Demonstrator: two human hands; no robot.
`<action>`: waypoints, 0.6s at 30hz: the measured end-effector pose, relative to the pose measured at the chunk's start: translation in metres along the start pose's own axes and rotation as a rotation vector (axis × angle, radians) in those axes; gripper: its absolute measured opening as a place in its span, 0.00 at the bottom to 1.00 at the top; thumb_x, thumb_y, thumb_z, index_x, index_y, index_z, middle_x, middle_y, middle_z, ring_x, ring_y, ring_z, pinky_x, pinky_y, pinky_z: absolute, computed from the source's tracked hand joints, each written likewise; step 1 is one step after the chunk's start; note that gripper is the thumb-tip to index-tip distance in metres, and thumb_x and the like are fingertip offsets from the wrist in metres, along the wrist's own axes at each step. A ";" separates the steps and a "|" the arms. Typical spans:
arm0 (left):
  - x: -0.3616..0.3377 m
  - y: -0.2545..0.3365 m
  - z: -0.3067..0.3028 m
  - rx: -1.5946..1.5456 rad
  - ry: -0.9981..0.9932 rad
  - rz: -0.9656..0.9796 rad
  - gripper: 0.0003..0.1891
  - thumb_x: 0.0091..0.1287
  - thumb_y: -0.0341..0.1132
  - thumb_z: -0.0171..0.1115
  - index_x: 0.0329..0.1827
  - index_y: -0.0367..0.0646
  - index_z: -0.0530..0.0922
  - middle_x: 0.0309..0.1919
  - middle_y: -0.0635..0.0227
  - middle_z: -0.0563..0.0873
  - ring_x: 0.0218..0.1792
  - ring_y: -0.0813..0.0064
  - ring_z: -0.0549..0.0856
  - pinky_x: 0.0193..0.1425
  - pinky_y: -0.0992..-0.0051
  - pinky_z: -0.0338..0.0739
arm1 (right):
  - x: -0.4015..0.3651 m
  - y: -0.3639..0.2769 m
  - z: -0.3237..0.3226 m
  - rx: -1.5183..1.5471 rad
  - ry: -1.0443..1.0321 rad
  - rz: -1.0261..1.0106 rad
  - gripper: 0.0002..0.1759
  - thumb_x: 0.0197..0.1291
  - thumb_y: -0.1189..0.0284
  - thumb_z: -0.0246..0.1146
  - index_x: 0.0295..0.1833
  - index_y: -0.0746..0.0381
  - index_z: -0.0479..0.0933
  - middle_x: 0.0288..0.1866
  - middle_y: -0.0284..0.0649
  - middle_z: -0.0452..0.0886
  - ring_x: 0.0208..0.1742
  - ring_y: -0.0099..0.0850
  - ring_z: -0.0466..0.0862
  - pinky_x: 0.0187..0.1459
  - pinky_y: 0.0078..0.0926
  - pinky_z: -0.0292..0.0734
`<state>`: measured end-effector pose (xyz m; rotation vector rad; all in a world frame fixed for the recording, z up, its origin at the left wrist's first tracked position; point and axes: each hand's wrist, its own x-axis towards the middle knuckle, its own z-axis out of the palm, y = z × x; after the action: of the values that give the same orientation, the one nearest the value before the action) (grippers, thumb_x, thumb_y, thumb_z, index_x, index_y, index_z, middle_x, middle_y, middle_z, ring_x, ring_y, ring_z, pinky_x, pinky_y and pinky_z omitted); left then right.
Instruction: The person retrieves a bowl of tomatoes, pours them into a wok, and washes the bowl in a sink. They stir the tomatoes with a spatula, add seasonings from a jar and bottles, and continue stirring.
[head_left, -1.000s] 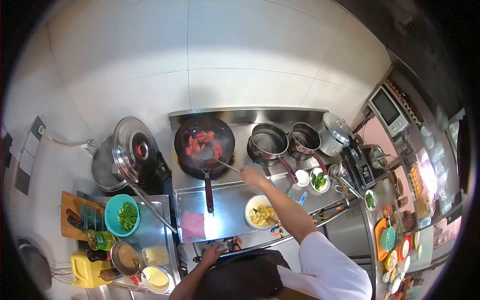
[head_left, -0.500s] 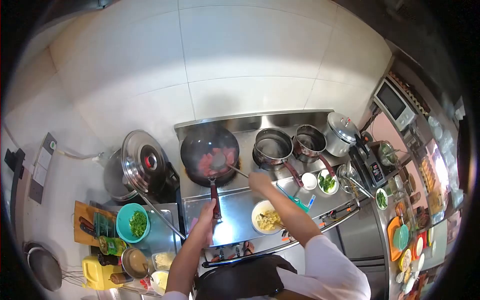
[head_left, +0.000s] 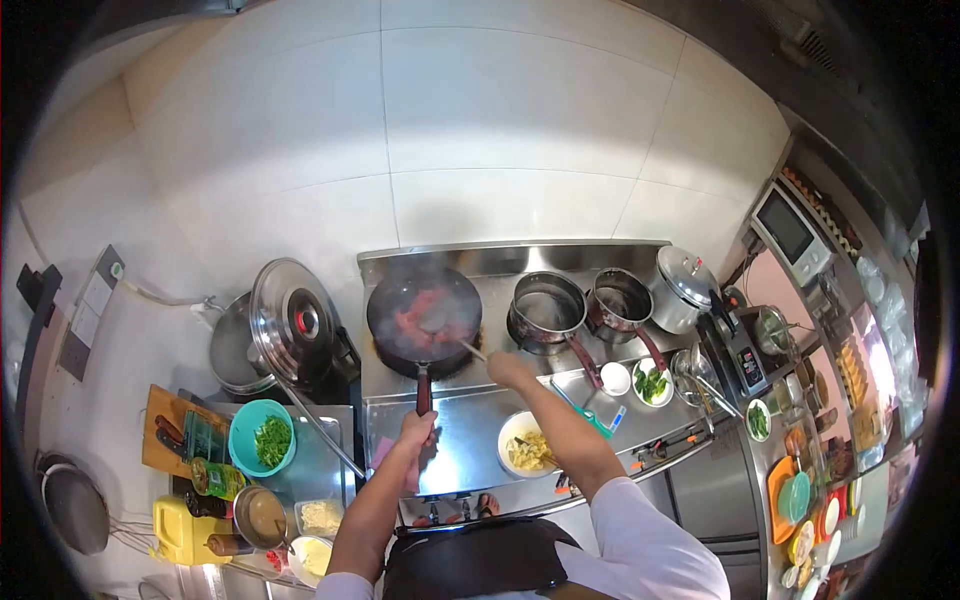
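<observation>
Steam rises from a dark wok on the left burner, with red, tomato-like pieces in it. My left hand is closed around the end of the wok's handle. In my right hand is the shaft of a ladle; its round head lies among the red pieces, blurred by steam. Below my right forearm, a white bowl holds yellow, egg-like food, partly covered by the arm. A pinkish cloth lies beside my left wrist.
Two saucepans and a pressure cooker stand right of the wok. A small white bowl and a bowl of greens sit before them. Leftward are a large lid, a turquoise bowl and a yellow jug.
The red pieces have shifted within the wok as the ladle moved, and steam is thicker. Both hands keep their grips. The whole view has shifted slightly.
</observation>
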<state>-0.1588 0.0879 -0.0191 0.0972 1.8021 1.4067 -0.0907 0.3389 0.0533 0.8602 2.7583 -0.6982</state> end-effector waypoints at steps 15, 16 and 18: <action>0.009 -0.008 0.000 -0.005 0.044 -0.003 0.12 0.63 0.38 0.63 0.30 0.38 0.74 0.18 0.70 0.75 0.15 0.79 0.74 0.12 0.75 0.64 | -0.038 -0.013 -0.011 -0.057 -0.005 -0.017 0.17 0.64 0.67 0.50 0.45 0.65 0.82 0.45 0.55 0.85 0.48 0.50 0.85 0.47 0.47 0.80; 0.008 -0.009 0.001 0.000 0.049 -0.002 0.12 0.63 0.38 0.63 0.29 0.38 0.74 0.18 0.70 0.75 0.14 0.79 0.74 0.12 0.75 0.63 | -0.043 -0.011 -0.017 -0.087 0.007 0.000 0.17 0.63 0.67 0.51 0.46 0.64 0.83 0.46 0.54 0.85 0.49 0.49 0.85 0.48 0.47 0.80; 0.004 -0.006 0.002 0.015 0.062 0.006 0.12 0.62 0.38 0.63 0.28 0.39 0.74 0.18 0.70 0.76 0.14 0.79 0.74 0.12 0.75 0.63 | -0.045 -0.009 -0.029 -0.142 0.034 0.030 0.16 0.62 0.67 0.54 0.47 0.62 0.84 0.48 0.51 0.85 0.50 0.48 0.85 0.49 0.47 0.80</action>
<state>-0.1576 0.0890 -0.0258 0.0676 1.8646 1.4139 -0.0595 0.3240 0.0958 0.8890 2.7786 -0.4806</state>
